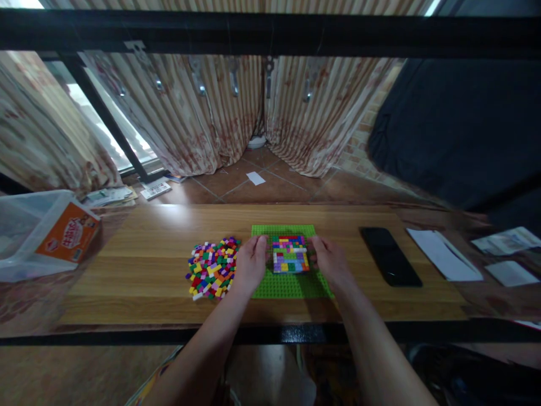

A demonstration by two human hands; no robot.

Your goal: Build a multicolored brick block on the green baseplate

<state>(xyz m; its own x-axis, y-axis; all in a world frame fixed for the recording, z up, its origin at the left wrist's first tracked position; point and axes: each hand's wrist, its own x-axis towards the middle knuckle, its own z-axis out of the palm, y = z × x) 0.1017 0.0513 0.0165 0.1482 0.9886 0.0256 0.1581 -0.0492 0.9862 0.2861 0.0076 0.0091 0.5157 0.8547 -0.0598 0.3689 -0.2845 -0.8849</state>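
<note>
A low block built of many-coloured toy bricks [291,259] sits over the green studded baseplate [279,288]. My left hand [251,264] is just left of the block, thumb up and fingers reaching towards it, with a narrow green gap between. On the other side, my right hand [329,258] has its fingertips close to the block's right edge; whether they touch it I cannot tell. Both hands look part-open, their lower fingers partly hidden. A heap of loose toy bricks [213,268] in mixed colours lies left of the baseplate, beside my left hand.
A black phone [391,256] lies on the wooden table [139,265], right of my right hand. White paper [444,255] is at the table's right end. At far left stands a clear plastic bin [31,225] with an orange label. A dark metal bar [270,34] crosses overhead.
</note>
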